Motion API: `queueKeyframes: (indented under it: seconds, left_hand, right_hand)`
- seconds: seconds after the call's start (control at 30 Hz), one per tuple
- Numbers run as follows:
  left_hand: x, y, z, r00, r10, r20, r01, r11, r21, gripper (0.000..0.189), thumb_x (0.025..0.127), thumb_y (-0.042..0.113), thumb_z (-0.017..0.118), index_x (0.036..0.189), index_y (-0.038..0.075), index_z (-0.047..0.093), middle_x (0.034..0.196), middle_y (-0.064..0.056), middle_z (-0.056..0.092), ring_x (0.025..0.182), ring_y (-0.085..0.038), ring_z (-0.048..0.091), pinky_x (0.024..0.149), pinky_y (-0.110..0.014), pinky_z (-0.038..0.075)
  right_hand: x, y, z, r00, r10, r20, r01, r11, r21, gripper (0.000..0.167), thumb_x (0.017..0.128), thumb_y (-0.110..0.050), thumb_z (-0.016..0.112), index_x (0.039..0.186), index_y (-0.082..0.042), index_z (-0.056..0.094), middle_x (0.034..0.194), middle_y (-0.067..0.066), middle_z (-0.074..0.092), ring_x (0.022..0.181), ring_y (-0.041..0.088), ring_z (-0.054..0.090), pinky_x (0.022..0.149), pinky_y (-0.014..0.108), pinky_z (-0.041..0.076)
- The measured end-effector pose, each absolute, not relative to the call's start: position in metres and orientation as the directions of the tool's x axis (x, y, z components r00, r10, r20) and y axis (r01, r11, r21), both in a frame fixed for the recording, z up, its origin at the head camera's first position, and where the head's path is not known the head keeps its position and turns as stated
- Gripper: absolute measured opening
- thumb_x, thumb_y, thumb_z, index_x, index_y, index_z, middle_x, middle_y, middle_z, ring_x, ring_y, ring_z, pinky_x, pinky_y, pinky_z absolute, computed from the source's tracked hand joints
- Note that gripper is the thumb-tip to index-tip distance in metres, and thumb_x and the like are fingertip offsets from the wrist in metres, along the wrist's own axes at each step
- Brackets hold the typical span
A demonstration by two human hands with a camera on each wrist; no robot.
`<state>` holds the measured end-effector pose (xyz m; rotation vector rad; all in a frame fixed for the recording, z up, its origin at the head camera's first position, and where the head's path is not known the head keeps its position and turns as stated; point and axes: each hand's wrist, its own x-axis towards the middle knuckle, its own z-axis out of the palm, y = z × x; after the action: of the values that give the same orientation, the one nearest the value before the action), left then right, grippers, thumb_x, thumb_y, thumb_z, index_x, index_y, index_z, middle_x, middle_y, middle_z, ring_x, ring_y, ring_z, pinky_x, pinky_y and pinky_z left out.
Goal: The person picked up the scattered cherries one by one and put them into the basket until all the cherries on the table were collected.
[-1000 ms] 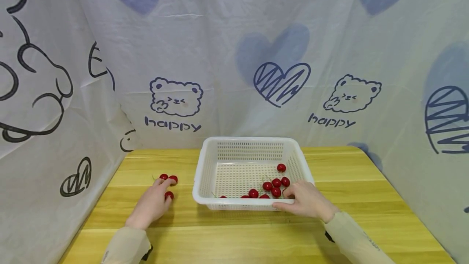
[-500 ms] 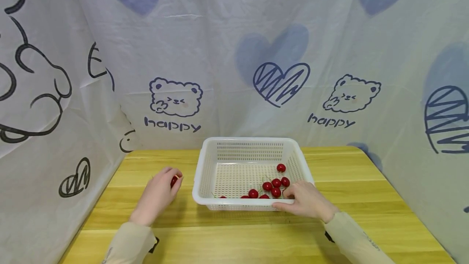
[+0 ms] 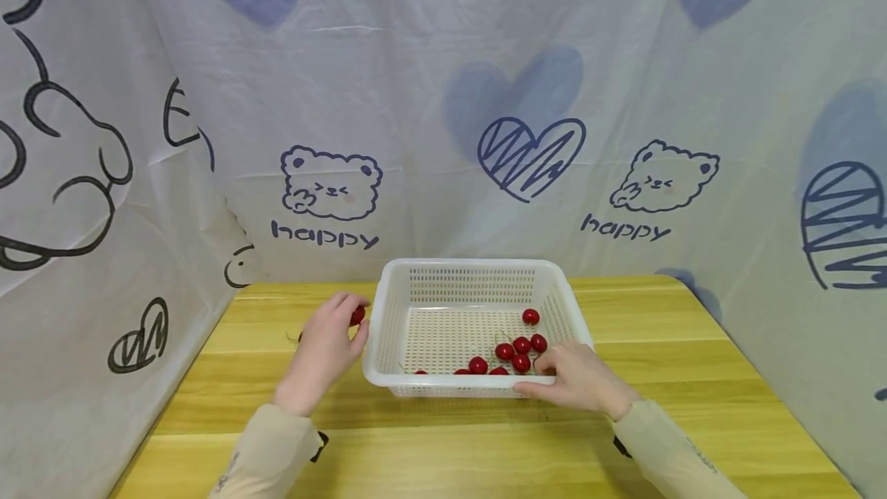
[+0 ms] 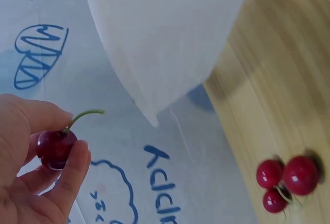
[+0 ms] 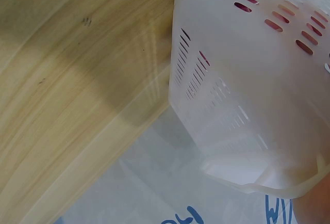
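Between thumb and fingertips my left hand (image 3: 322, 349) pinches a dark red cherry (image 4: 54, 146), its green stem sticking out. In the head view that hand is beside the left wall of a white plastic basket (image 3: 467, 381), with the cherry close to the rim. My right hand (image 3: 578, 377) grips the basket's near rim at the right corner, thumb outside and fingers inside. Several red cherries (image 3: 521, 363) lie in the basket, mostly toward its near right; the front rim partly hides some. Three more cherries (image 4: 300, 175) rest on the table in the left wrist view.
The wooden table (image 3: 443, 453) carries the basket near its far edge. Behind it and along the sides hangs a pale printed cloth (image 3: 430, 137). My left hand mostly hides the loose cherries in the head view.
My left hand has picked up a cherry from the table and carried it right and away from me to the basket's left side. The right hand has stayed on the rim.
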<state>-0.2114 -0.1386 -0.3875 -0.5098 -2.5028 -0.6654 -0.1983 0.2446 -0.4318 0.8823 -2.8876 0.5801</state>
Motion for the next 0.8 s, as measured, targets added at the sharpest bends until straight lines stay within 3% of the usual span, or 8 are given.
queueKeyframes:
  seconds: [0.23, 0.5, 0.8]
  left_hand:
    - [-0.215, -0.116, -0.388, -0.797, 0.243, 0.553, 0.495, 0.787, 0.367, 0.028, 0.086, 0.001, 0.076, 0.111, 0.001, 0.066, 0.106, -0.016, 0.069, 0.091, -0.029, 0.069, 0.08, -0.041, 0.061]
    - [-0.215, -0.093, -0.391, -0.815, 0.295, 0.499, 0.503, 0.788, 0.355, 0.023, 0.089, 0.008, 0.075, 0.111, 0.007, 0.067, 0.104, -0.008, 0.068, 0.087, -0.019, 0.066, 0.08, -0.035, 0.06]
    - [-0.217, -0.08, -0.404, -0.843, 0.311, 0.439, 0.487, 0.788, 0.376, 0.02, 0.091, 0.009, 0.073, 0.111, 0.008, 0.067, 0.106, -0.006, 0.068, 0.09, -0.019, 0.066, 0.083, -0.035, 0.06]
  right_hand:
    - [-0.198, 0.245, -0.431, -0.837, -0.523, 0.163, -0.545, 0.767, -0.34, 0.061, 0.089, -0.064, 0.065, 0.056, -0.025, 0.031, 0.053, -0.017, 0.019, 0.051, -0.003, 0.021, 0.05, 0.016, 0.019]
    - [-0.197, 0.244, -0.43, -0.831, -0.528, 0.173, -0.554, 0.765, -0.327, 0.061, 0.09, -0.062, 0.065, 0.056, -0.025, 0.031, 0.052, -0.018, 0.021, 0.05, -0.004, 0.022, 0.05, 0.016, 0.02]
    - [-0.197, 0.245, -0.431, -0.833, -0.525, 0.174, -0.552, 0.768, -0.324, 0.061, 0.089, -0.064, 0.065, 0.057, -0.025, 0.03, 0.053, -0.017, 0.02, 0.051, -0.004, 0.021, 0.05, 0.016, 0.019]
